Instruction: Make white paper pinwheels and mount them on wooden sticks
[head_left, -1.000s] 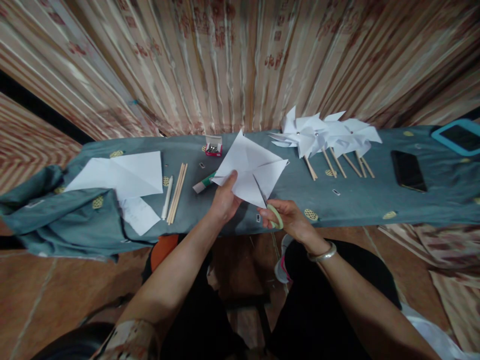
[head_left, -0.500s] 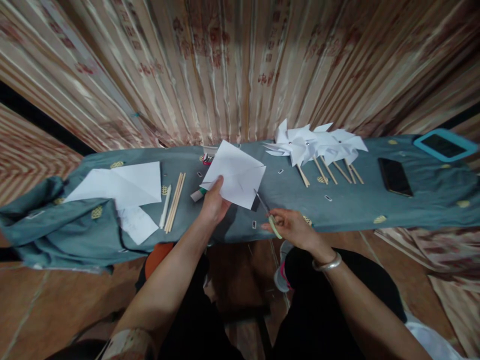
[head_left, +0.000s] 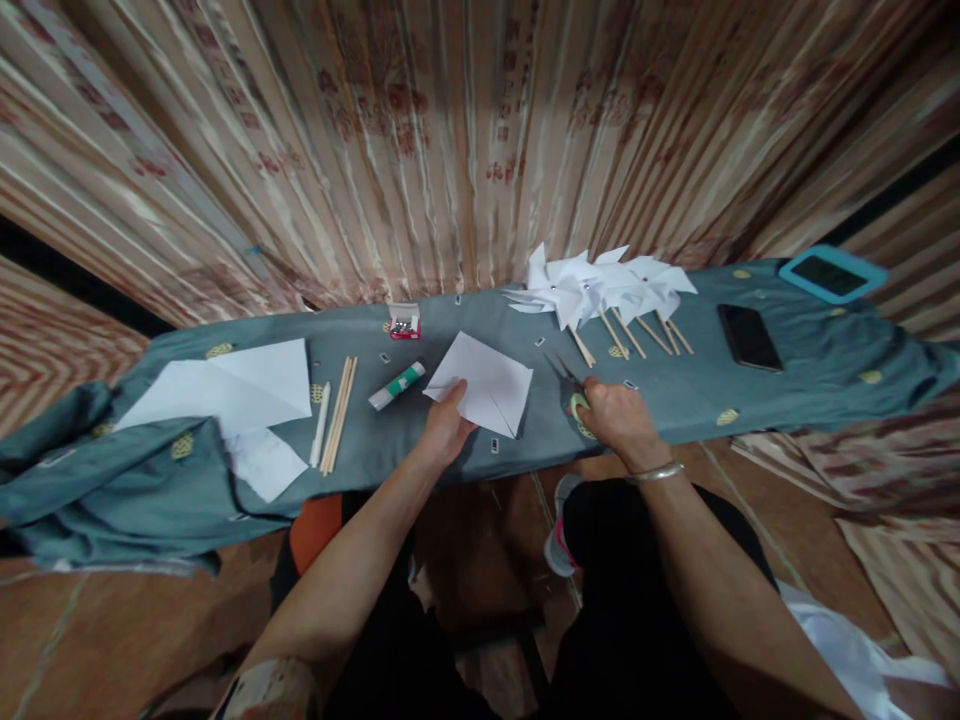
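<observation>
My left hand (head_left: 448, 428) pinches a square sheet of white paper (head_left: 491, 385) by its near left edge, thumb on top. Crease lines run across the sheet, and a slit shows near its lower corner. To the right, my right hand (head_left: 616, 415) grips scissors (head_left: 571, 378) with pale green handles, low over the cloth. Their blades point away to the upper left, apart from the paper. A green and white glue stick (head_left: 397, 385) lies left of the sheet, with a small red and white box of metal pins (head_left: 405, 325) behind it.
Several white paper pinwheels (head_left: 600, 285) on wooden sticks lie at the back. Further right are a black phone (head_left: 750, 337) and a blue-framed tablet (head_left: 832, 274). At left rest wooden sticks (head_left: 340, 415), a white pen (head_left: 321, 425) and paper sheets (head_left: 262, 380). A curtain (head_left: 450, 150) hangs behind.
The paper has come down toward the cloth, uncovering the glue stick and pin box. My right hand has drawn the scissors away from the paper's edge to the right. The view has shifted slightly.
</observation>
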